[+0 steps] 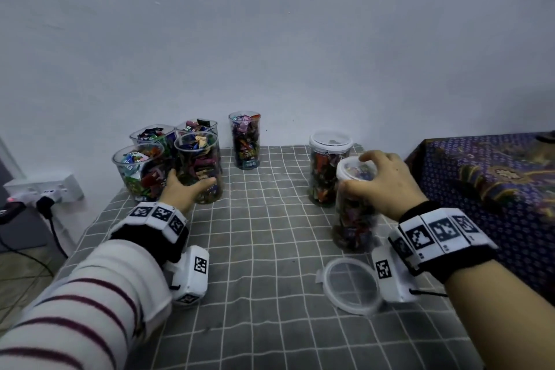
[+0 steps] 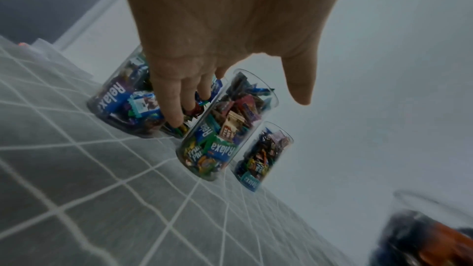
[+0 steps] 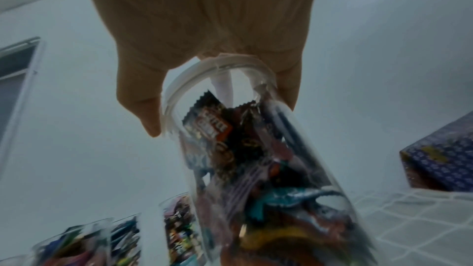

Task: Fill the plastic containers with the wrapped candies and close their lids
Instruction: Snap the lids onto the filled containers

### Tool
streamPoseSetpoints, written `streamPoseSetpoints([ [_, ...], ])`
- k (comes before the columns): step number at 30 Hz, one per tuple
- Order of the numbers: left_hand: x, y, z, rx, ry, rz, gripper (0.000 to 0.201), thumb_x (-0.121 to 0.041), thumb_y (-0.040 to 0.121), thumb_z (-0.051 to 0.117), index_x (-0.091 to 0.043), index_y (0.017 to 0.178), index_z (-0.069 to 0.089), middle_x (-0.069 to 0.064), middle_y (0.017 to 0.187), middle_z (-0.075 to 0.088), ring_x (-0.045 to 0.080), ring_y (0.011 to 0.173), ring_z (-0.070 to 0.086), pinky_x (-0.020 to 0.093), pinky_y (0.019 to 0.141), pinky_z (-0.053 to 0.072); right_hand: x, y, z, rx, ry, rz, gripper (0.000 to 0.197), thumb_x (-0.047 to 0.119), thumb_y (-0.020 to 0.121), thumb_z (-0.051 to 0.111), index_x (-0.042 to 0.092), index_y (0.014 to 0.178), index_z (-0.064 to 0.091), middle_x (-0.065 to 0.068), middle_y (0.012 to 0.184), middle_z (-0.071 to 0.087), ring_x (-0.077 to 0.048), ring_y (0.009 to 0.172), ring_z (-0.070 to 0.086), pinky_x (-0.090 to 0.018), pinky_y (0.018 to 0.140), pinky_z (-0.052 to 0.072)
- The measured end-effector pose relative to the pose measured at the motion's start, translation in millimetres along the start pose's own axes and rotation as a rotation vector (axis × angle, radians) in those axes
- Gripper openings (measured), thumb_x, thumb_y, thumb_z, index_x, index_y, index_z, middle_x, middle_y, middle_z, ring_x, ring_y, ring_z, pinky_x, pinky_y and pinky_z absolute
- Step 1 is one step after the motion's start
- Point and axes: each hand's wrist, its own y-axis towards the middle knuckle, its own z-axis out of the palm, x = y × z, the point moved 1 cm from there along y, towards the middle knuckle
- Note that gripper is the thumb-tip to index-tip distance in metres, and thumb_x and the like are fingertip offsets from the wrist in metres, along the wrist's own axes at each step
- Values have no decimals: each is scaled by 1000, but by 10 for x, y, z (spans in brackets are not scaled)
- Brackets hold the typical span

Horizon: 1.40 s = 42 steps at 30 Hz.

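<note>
My left hand (image 1: 189, 185) reaches an open, candy-filled container (image 1: 198, 165) at the back left. Its fingers (image 2: 176, 108) stretch straight between that container (image 2: 225, 126) and a neighbouring one (image 2: 122, 104), and the thumb is spread apart on the other side. My right hand (image 1: 374, 173) grips the white lid on a candy-filled container (image 1: 354, 219) at the right, which leans; thumb and fingers curl over the lid rim (image 3: 204, 68). Behind it stands another lidded container (image 1: 329, 168). A loose clear lid (image 1: 350, 285) lies on the cloth below my right wrist.
Several more open, filled containers cluster at the back left (image 1: 141, 171), and one stands alone (image 1: 244, 141) by the wall. A grey checked cloth (image 1: 255, 249) covers the table. At the right is a blue patterned cloth (image 1: 495, 183); a power strip (image 1: 45, 189) is at the left.
</note>
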Motion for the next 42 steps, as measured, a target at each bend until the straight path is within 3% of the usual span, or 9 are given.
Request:
streamPoseSetpoints([
  [5, -48, 182, 12, -65, -116, 13, 131, -52, 55, 83, -14, 151, 2, 13, 154, 22, 32, 139, 27, 50, 112, 26, -156, 174, -40, -55, -18, 31, 65, 36, 72, 73, 15, 129, 50, -12, 133, 36, -30, 125, 36, -38, 106, 31],
  [9, -36, 385, 95, -127, -123, 18, 111, -33, 76, 77, -10, 150, -2, 15, 156, 17, 31, 142, 20, 46, 115, 21, -189, 271, -10, -73, -14, 28, 65, 36, 71, 73, 14, 129, 52, -11, 134, 37, -29, 125, 35, -37, 106, 30],
  [19, -213, 498, 320, -285, 35, -5, 90, -41, 71, 78, -9, 143, 33, 22, 143, 34, 38, 130, 36, 43, 108, 31, -250, 267, 36, -129, -40, -36, 66, 39, 71, 74, 13, 128, 53, -10, 134, 39, -28, 124, 36, -34, 106, 28],
  [25, -249, 553, 348, -259, -2, 36, 91, -30, 69, 82, 0, 138, 30, 23, 139, 43, 35, 126, 43, 43, 106, 34, -238, 234, -35, -92, -201, -90, 72, 53, 74, 67, 15, 132, 49, -12, 146, 30, -29, 134, 24, -42, 111, 24],
  [29, -200, 514, 300, -245, 69, 81, 95, -35, 68, 83, -6, 141, 30, 22, 139, 44, 37, 126, 43, 43, 105, 35, -143, 96, -30, -223, -344, -298, 69, 54, 72, 60, 8, 124, 54, -21, 139, 38, -38, 127, 35, -51, 105, 30],
  [31, -181, 479, 262, -223, 70, 85, 94, -37, 67, 83, -6, 141, 33, 20, 139, 45, 35, 127, 43, 42, 106, 35, -17, -38, -19, -276, -283, -489, 56, 43, 74, 58, 5, 116, 58, -20, 130, 47, -34, 119, 41, -43, 100, 37],
  [35, -192, 377, 237, -164, 39, 155, 85, -32, 65, 85, -5, 134, 42, 15, 134, 53, 30, 122, 50, 37, 102, 40, 211, -254, 89, -5, -297, -695, 42, 39, 81, 47, 9, 108, 62, -8, 107, 61, -25, 98, 57, -36, 84, 49],
  [38, -193, 264, 281, -112, 17, 197, 80, -30, 66, 84, -8, 132, 45, 13, 132, 56, 27, 120, 53, 36, 102, 41, 190, -359, 254, 449, -557, -547, 50, 47, 86, 52, 19, 127, 49, -2, 122, 52, -21, 110, 52, -33, 92, 45],
  [42, -234, 96, 353, 62, -61, 201, 86, -33, 51, 91, -11, 126, 54, 8, 123, 62, 22, 113, 57, 40, 101, 44, -8, -462, 408, 874, -686, -243, 89, 60, 71, 68, 31, 144, 26, 2, 141, 37, -23, 126, 42, -39, 101, 41],
])
